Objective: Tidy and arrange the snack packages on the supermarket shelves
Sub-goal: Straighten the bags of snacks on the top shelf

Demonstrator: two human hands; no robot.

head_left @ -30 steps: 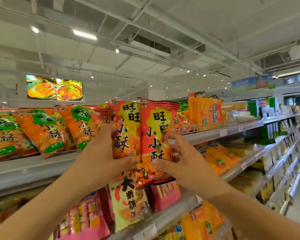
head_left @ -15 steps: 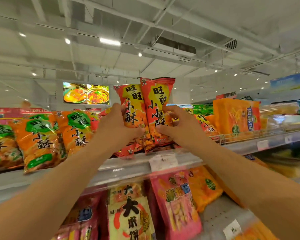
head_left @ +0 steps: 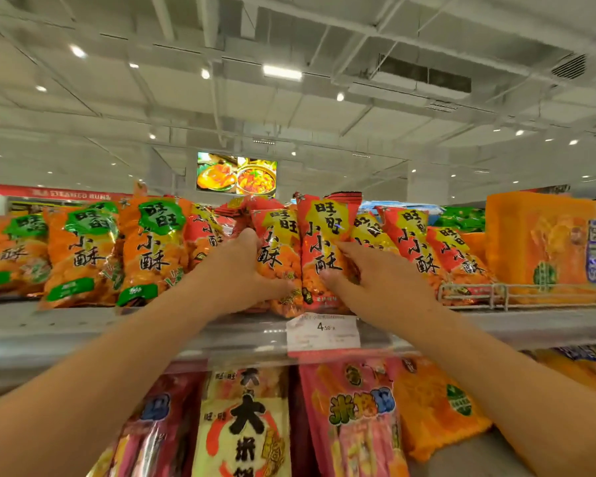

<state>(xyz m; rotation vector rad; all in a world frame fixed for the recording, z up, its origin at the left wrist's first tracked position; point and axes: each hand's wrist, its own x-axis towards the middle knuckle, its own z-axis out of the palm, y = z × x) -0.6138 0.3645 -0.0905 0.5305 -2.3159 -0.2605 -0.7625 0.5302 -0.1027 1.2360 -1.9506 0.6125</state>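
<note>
Down they come: both red snack packs, held up in the air half a sec ago, now stand on the top shelf (head_left: 152, 333) just above the price tag (head_left: 323, 331). Left hand (head_left: 236, 273) wraps its grip round the left red pack (head_left: 278, 249), thumb on the front near the bottom. Right hand (head_left: 379, 280) clutches the right red pack (head_left: 324, 242) w/ curled fingers. Packs upright, touching side by side. Orange packs w/ green labels (head_left: 83, 253) sit left of the tag, more red packs (head_left: 410, 242) right of it.
</note>
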